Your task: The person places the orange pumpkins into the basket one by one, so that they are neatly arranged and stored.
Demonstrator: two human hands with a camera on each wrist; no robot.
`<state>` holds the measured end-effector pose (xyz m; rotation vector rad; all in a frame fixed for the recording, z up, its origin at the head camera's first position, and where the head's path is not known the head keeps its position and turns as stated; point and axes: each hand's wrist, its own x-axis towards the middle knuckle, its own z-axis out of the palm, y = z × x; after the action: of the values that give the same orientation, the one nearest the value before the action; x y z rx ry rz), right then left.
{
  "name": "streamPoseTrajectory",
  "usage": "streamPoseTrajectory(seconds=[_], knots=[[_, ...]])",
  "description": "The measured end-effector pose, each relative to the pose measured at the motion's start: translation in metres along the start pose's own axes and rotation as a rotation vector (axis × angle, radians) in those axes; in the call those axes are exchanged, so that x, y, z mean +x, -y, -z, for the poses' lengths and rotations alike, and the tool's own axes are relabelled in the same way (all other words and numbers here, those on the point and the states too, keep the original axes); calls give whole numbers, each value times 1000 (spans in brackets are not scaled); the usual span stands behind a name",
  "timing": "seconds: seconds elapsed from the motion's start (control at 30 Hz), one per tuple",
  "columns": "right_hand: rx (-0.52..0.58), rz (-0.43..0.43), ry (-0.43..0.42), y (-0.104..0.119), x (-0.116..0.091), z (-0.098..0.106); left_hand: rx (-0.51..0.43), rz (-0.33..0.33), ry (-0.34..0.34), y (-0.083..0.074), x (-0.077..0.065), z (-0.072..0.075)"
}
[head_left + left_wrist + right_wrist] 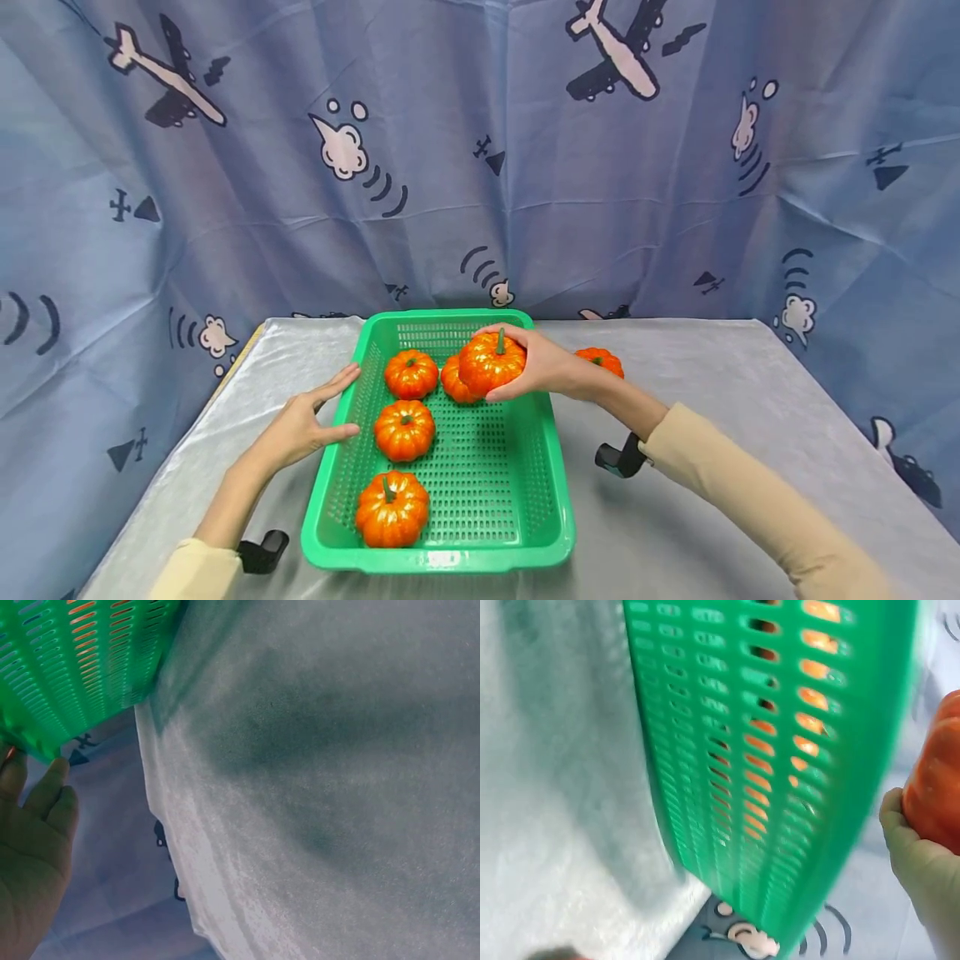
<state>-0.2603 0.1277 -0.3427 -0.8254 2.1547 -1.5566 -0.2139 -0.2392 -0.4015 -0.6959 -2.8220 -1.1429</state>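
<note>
A small orange pumpkin [491, 364] with a green stem is gripped by my right hand [531, 363], thumb on the near side and fingers over the far side. In the head view it overlaps another pumpkin [454, 382] in the green basket [495, 559]. From the right wrist, the held pumpkin [939, 776] shows above the basket's rim. At the basket's left rim, my left hand [302, 427] has its fingers extended and thumb spread; in the left wrist view its fingertips [54, 774] are right at the rim.
More pumpkins lie along the basket's left side: one at the back [411, 374], a middle one [405, 431] and a front one [392, 510]. Another pumpkin [600, 361] sits on the table [697, 400], partly behind my right forearm. A blue patterned curtain [450, 167] hangs behind.
</note>
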Motion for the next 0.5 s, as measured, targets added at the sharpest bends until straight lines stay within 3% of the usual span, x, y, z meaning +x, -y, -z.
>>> streamPoseTrajectory(seconds=[0.1,0.27,0.5], knots=[[-53,-27,28,-4,7,-10,-11,6,6,0,2,-1],[-229,-80,87,-14,17,-24,-32,5,12,1,2,-2],[-463,-92,91,-23,27,-36,-45,-5,7,1,1,0]])
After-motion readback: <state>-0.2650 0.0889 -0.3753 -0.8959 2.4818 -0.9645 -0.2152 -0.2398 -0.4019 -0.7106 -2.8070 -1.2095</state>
